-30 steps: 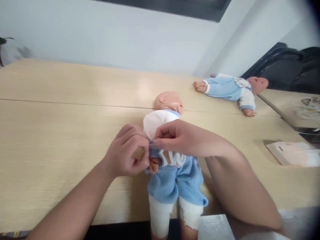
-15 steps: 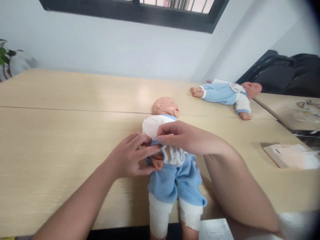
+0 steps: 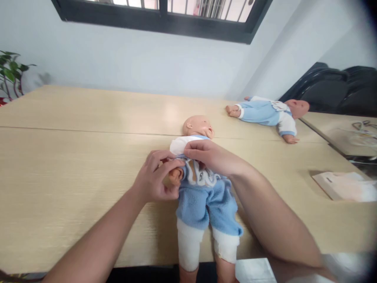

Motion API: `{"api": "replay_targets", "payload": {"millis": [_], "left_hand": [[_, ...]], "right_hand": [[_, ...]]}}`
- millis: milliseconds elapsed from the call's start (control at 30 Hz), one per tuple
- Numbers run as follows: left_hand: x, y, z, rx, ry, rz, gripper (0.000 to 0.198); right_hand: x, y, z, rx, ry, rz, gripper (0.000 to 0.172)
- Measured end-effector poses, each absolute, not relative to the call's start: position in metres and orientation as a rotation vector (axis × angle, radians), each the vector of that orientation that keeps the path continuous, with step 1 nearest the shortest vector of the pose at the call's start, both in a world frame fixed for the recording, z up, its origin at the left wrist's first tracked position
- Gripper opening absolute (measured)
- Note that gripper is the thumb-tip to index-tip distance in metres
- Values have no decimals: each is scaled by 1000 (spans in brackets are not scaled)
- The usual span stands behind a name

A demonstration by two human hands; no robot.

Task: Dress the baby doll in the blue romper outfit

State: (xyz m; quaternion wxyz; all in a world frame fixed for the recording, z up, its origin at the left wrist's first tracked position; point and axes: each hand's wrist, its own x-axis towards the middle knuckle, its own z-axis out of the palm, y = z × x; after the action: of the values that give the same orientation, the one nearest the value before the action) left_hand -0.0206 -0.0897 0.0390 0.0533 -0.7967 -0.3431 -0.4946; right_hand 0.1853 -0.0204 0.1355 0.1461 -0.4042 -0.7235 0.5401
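A baby doll [image 3: 193,208] in a blue and white outfit lies on its back, head away from me and face turned right. White wraps [image 3: 188,243] cover its legs, which reach past the table's near edge. My right hand [image 3: 206,155] pinches the white sleeve [image 3: 178,145] on the doll's left-side arm, over the chest. At that sleeve's blue cuff, my left hand [image 3: 157,175] grips the fabric with thumb and fingers around the forearm. The doll's small hand [image 3: 176,175] sticks out between my left fingers. My fingers partly hide the cuff.
Another doll [image 3: 262,112] in similar clothes lies at the back right of the wooden table [image 3: 73,169]. A white box [image 3: 338,186] stands at the right, and a pale packet [image 3: 255,270] is at the near edge. A plant [image 3: 13,72] shows far left; dark chairs [image 3: 330,88] stand right.
My left hand has shifted up and left along the doll's arm, and the doll's small hand has swung outward off its belly. My right hand stays at the sleeve. The view has tilted slightly.
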Motion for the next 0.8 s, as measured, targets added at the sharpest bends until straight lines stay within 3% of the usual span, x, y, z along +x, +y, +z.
{"api": "replay_targets", "payload": {"millis": [133,233,800], "left_hand": [[-13,-91,37,-2339,-1250,-1519,43],[-15,-90,40,-2353,-1158,-1493,35],[-45,-96,69,-2503,-990,-1533,37]], "right_hand": [[180,-21,129,-1184,-2016,1522,35],[175,-20,131,-1197,-1995,1486,35],[147,71,152,-1701,-2382,1228,24]]}}
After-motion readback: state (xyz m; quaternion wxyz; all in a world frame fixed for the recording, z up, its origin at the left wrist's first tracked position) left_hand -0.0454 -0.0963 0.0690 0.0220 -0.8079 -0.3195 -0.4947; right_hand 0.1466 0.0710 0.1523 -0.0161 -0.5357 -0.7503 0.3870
